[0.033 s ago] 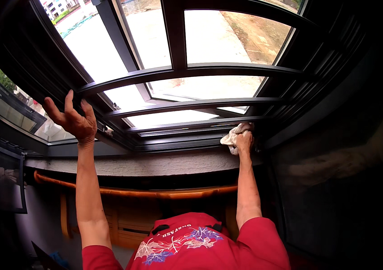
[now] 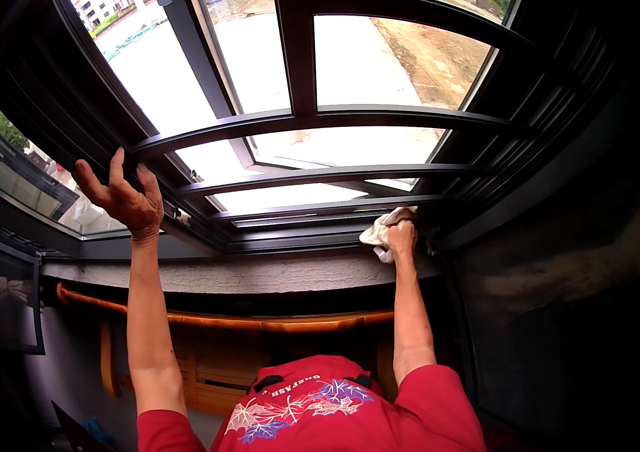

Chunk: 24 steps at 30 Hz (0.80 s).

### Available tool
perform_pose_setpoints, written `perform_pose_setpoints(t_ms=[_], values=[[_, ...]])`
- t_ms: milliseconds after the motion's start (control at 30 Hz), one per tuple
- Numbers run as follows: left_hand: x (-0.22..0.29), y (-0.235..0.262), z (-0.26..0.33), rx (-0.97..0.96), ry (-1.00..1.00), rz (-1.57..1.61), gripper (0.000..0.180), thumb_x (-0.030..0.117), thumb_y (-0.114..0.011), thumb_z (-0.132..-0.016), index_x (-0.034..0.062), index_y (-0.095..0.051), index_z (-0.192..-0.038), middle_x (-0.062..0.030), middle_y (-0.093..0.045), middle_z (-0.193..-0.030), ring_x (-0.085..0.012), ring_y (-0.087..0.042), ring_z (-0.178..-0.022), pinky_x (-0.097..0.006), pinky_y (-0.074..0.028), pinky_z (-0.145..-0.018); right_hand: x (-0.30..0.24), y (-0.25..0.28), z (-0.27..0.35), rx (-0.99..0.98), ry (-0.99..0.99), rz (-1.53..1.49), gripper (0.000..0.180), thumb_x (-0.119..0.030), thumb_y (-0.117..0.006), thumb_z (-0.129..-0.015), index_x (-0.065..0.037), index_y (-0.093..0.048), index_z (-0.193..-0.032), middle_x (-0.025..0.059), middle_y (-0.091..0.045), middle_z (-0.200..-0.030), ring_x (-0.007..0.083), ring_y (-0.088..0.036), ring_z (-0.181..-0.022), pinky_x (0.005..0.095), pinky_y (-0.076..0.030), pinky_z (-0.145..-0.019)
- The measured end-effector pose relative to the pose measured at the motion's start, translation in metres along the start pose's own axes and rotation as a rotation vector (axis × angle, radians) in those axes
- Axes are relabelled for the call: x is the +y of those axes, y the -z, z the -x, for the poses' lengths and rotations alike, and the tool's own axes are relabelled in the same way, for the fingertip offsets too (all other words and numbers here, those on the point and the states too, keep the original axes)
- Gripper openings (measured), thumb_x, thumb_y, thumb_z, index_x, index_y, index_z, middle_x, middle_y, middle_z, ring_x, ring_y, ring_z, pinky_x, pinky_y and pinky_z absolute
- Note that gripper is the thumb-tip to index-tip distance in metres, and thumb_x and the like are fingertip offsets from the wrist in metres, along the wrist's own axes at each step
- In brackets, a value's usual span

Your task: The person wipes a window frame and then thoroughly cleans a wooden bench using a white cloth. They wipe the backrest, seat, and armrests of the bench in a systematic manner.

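Observation:
A crumpled white cloth [image 2: 379,233] is bunched in my right hand [image 2: 403,239], whose fingers are closed around it. The cloth lies against the right end of the dark lower window frame [image 2: 297,239], just under the lowest crossbar [image 2: 327,208]. On the left, my left hand [image 2: 132,205] is raised, fingers spread and holding nothing. Its fingertips rest at or very near the dark upright side frame [image 2: 98,128]; actual contact is hard to make out.
Dark bars [image 2: 403,117] cross the window opening, with an opened sash behind them. Below the frame runs a rough pale sill [image 2: 260,277]. A wooden bench [image 2: 275,324] stands beneath it. A dark panel [image 2: 561,301] is at the right, and a small dark-framed screen [image 2: 4,294] at the left.
My right hand and the cloth have shifted slightly to the left along the lower frame. The left hand stays in nearly the same place.

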State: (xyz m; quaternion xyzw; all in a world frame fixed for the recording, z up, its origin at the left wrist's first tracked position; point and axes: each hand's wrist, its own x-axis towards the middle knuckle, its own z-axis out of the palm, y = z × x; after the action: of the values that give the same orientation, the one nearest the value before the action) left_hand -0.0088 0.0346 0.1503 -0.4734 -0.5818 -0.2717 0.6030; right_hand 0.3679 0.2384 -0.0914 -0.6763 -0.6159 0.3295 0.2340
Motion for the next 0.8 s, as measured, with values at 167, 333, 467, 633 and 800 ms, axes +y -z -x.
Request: perform_pose_setpoints(t_ms=[167,333,467,633,800], values=[[0.003,-0.004,-0.002,0.017,0.008,0.014,0.033,0.017,-0.059,-0.088,0.0088,-0.052,-0.119,-0.0202,-0.019,-0.148,-0.0374,-0.015,-0.140,-0.053,-0.017,-0.112,-0.066,-0.066,0.093,-0.697,0.215,0.162,0.034,-0.019,-0.052,-0.084,0.000,-0.057,-0.111,0.0235,-0.058,-0.090,0.0341,-0.061,-0.094,0.0442,-0.051,-0.083],[0.000,-0.005,0.001,0.017,0.017,-0.001,0.034,0.018,-0.059,-0.087,0.0089,-0.052,-0.119,-0.0198,-0.020,-0.148,-0.0371,-0.016,-0.139,-0.053,-0.016,-0.112,-0.048,-0.092,0.110,-0.190,0.592,0.049,0.041,-0.024,-0.060,-0.083,0.000,-0.050,-0.114,0.0209,-0.046,-0.098,0.0356,-0.053,-0.089,0.0444,-0.051,-0.072],[0.001,-0.006,0.002,0.018,0.028,0.006,0.034,0.018,-0.059,-0.085,0.0087,-0.053,-0.117,-0.0190,-0.021,-0.147,-0.0365,-0.015,-0.140,-0.052,-0.019,-0.112,-0.031,-0.071,0.078,0.119,0.440,0.344,0.040,-0.017,-0.062,-0.084,0.005,-0.048,-0.114,0.0212,-0.046,-0.102,0.0358,-0.053,-0.093,0.0398,-0.054,-0.063],[-0.002,-0.010,0.006,0.041,0.015,-0.027,0.034,0.017,-0.059,-0.083,0.0088,-0.054,-0.116,-0.0229,-0.024,-0.145,-0.0437,-0.021,-0.136,-0.056,-0.021,-0.111,-0.070,-0.104,0.104,-0.704,0.668,0.085,0.032,-0.009,-0.053,-0.081,-0.004,-0.056,-0.112,0.0237,-0.053,-0.104,0.0411,-0.053,-0.097,0.0482,-0.047,-0.083],[-0.004,-0.009,0.007,0.044,0.022,-0.032,0.034,0.017,-0.059,-0.081,0.0097,-0.055,-0.114,-0.0236,-0.024,-0.146,-0.0447,-0.021,-0.136,-0.058,-0.022,-0.110,-0.125,-0.137,0.122,-0.044,1.250,0.102,0.030,-0.009,-0.059,-0.075,-0.005,-0.057,-0.105,0.0187,-0.053,-0.098,0.0350,-0.051,-0.091,0.0455,-0.045,-0.080]])
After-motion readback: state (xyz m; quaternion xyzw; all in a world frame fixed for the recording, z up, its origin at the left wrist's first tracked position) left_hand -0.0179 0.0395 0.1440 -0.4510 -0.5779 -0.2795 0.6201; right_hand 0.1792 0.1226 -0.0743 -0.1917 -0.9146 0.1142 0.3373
